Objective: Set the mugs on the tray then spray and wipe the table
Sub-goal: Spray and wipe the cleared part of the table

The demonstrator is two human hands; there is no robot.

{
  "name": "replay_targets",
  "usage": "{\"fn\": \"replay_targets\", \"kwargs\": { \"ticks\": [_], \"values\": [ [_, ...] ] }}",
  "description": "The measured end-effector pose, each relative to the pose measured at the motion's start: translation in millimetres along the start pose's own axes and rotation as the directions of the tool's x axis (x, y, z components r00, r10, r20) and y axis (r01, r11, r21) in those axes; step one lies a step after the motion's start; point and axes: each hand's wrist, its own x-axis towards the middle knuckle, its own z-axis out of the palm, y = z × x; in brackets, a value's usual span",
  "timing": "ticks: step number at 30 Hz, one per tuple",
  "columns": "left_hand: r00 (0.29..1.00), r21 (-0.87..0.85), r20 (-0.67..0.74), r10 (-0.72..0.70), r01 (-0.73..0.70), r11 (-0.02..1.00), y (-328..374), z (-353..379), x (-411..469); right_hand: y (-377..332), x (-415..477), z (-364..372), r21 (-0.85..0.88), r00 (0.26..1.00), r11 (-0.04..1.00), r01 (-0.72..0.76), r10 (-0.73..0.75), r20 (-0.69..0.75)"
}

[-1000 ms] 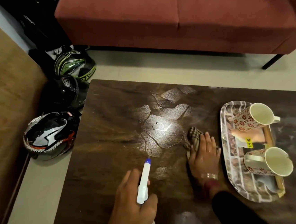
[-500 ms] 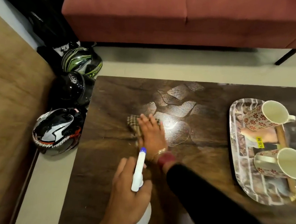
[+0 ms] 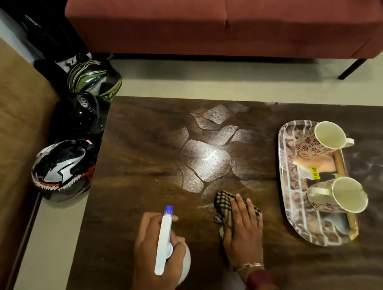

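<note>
three helmets (image 3: 66, 168) sit on the floor just left of the table, red sofa (image 3: 221, 19) behind it.

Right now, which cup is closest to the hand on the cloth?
The near mug on the tray, its handle pointing toward the right hand on the checked cloth. The far mug sits at the tray's other end, handle pointing away.

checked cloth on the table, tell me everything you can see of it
The checked cloth is a crumpled rag, woven-looking, in a dark and tan check. It lies bunched on the wooden table, left of the tray. The right hand presses flat on it, covering much of it.
</note>
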Motion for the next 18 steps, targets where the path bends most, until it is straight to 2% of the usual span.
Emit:
{"fn": "replay_targets", "kwargs": {
  "ticks": [5, 8, 14, 18],
  "values": [
    [0.998, -0.050, -0.037, -0.045, 0.043, 0.998, -11, 7, -27, -18, -28, 9, 0.072, 0.999, 0.996, -0.043, 0.045, -0.029],
    [1.000, 0.006, -0.012, 0.024, -0.024, 1.000, -12, 17, -34, -19, -54, 14, 0.069, 0.998, 0.995, -0.067, 0.068, -0.009],
    [0.999, 0.006, -0.020, 0.032, -0.032, 0.999, -11, 21, -34, -9, -85, 13, 0.023, 1.000, 1.000, 0.011, -0.011, 0.021],
    [1.000, -0.077, -0.006, -0.029, 0.028, 0.997, -8, 25, -47, -2, -90, 10, -0.011, 0.998, 0.999, 0.049, -0.048, 0.034]
  ]
}}
